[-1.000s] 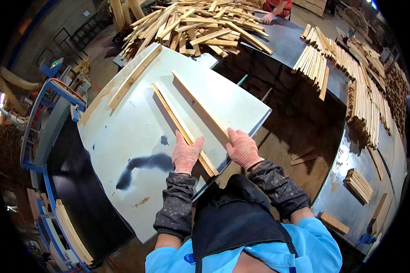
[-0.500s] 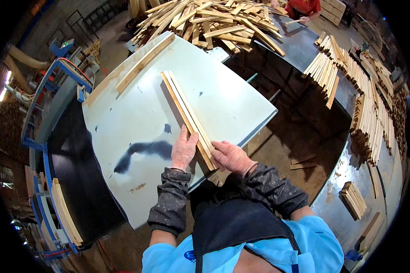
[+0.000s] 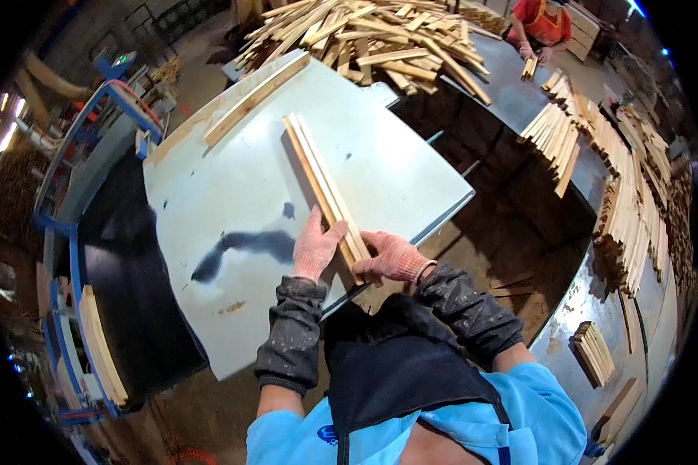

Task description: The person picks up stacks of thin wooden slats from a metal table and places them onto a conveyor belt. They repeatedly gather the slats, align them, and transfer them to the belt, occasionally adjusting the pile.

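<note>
Pale, straight, narrow wooden strips, at least two side by side, lie over pale blue-grey smooth tabletop w/ near ends at its front edge, betw. hands; long axis runs fwd & slightly L. Pink-gloved knit L hand holds strips from L side, a bit fwd of near ends; pink-gloved knit R hand curls round near ends from R, so R is nearer that end. Can't tell if near ends are lifted.
</note>
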